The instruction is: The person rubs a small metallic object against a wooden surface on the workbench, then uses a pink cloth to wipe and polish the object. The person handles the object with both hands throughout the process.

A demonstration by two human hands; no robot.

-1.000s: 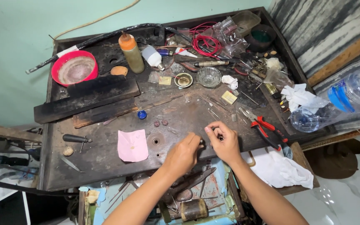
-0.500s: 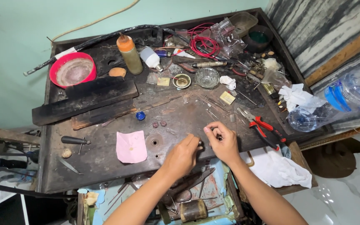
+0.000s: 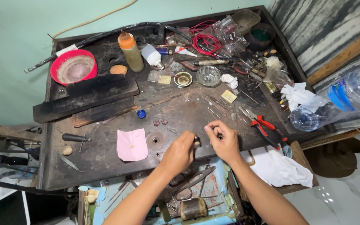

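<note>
Spreading across nearly the whole view, the dark metal workbench point(image 3: 105, 162) carries everything, and its clutter lies just where it lay a second ago. Off its right edge a clear plastic water bottle point(image 3: 338, 100) with a blue band lies on its side. Along the left half, two blackened blocks point(image 3: 86, 98) lie side by side at a slant, and a red bowl point(image 3: 72, 66) stands near the far left corner. An orange-capped bottle point(image 3: 131, 52) stands upright near the far edge, with a coil of red wire point(image 3: 207, 41) further right along that edge. Red-handled pliers point(image 3: 265, 127) lie toward the right edge. A pink paper square point(image 3: 132, 144) lies near the front edge, left of the hands.

Both hands work close together at the front edge, a little right of its middle. The left hand point(image 3: 180, 152) is curled, fingers pinched on a small dark metal piece point(image 3: 196, 139). The right hand point(image 3: 225, 141) is likewise closed, fingertips pinching something tiny just beside that piece; what it is cannot be made out. Compared with the earlier frames the hands have kept the same spot and the same pinch, with only a slight shift of the fingers.
</note>
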